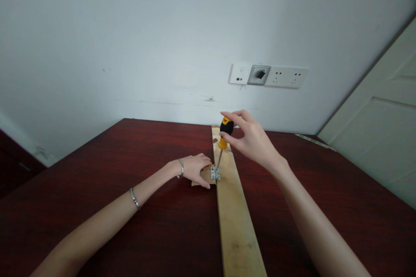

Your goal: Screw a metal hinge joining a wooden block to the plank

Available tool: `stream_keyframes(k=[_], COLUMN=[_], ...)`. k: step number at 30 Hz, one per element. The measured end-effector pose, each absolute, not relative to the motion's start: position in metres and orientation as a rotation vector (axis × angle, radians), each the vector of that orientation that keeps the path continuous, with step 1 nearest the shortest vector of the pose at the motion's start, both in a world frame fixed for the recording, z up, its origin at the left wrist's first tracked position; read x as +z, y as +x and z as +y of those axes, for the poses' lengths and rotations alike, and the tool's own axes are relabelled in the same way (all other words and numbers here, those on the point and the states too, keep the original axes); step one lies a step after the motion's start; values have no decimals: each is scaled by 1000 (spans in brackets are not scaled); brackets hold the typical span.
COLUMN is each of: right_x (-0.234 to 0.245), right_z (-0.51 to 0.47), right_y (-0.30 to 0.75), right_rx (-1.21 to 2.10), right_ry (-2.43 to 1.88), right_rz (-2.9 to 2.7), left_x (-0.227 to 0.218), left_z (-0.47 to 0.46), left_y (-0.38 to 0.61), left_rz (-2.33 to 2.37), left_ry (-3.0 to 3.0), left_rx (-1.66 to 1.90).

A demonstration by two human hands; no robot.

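Observation:
My right hand grips a screwdriver with a yellow and black handle, fingertips and thumb around the grip. Its shaft slants down to a metal hinge, where the tip meets the right leaf. The hinge bridges a long wooden plank and a small piece of wood lying against the plank's left side. My left hand rests over that small piece, thumb along its near edge and fingers at the far edge, holding it. Part of the small piece is hidden beneath the hand.
The plank lies lengthwise on a dark red wooden table that meets a white wall. Wall sockets with a black plug are above the back edge. A pale panelled door stands at the right, near a thin strip.

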State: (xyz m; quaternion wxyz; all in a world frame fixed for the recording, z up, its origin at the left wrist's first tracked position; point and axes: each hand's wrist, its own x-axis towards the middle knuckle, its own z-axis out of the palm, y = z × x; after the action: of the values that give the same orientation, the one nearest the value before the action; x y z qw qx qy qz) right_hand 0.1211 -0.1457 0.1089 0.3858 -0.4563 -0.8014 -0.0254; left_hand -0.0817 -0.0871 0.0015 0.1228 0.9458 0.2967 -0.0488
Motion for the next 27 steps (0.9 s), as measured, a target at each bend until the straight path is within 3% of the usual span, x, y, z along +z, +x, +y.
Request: stream_keyframes(k=[27], right_x=[109], right_z=[-145], right_y=[121], right_rx=[-41], right_ry=[-1077], right_rz=[-2054], left_x=[-1], left_z=[-85], left_y=[-82], left_rz=[852], left_ry=[2784], left_rx=[-126])
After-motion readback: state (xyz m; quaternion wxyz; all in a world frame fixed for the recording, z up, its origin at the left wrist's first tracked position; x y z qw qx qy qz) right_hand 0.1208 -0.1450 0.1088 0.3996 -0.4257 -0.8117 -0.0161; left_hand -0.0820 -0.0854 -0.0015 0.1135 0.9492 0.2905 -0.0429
